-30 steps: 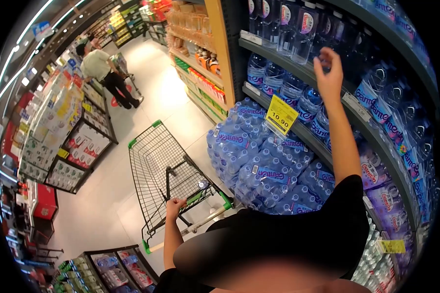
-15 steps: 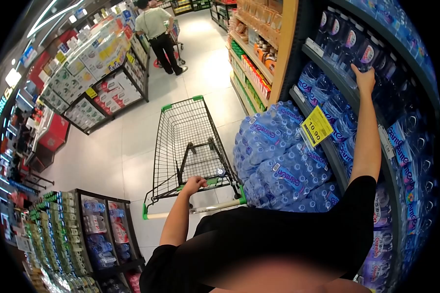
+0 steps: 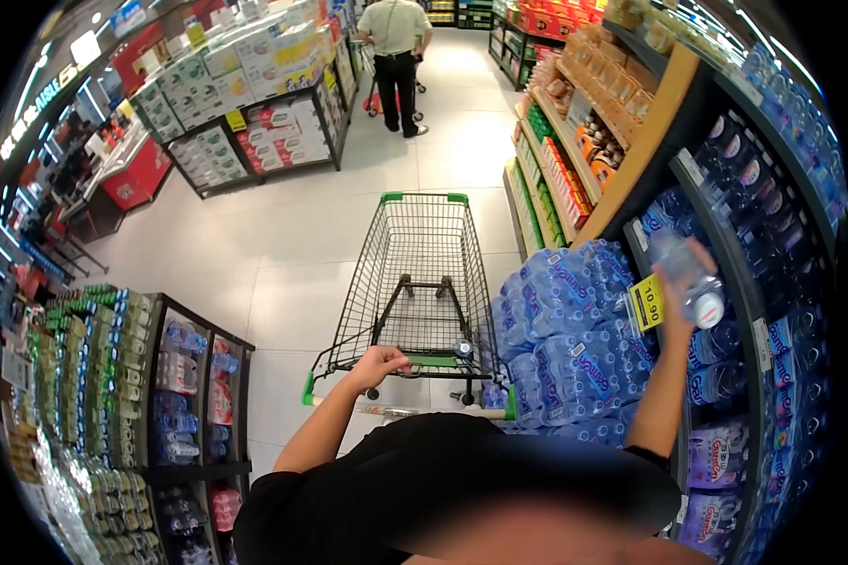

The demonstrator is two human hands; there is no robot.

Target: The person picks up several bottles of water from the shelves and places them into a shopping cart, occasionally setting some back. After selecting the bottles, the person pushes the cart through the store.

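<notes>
Clear bottle (image 3: 699,294) clamped in right hand (image 3: 676,303), left hand (image 3: 379,363) gripping cart (image 3: 415,247), water packs (image 3: 556,330) between.

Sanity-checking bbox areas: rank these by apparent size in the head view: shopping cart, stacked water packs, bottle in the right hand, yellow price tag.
1. shopping cart
2. stacked water packs, only slightly smaller than the cart
3. bottle, held in the right hand
4. yellow price tag, smallest
</notes>
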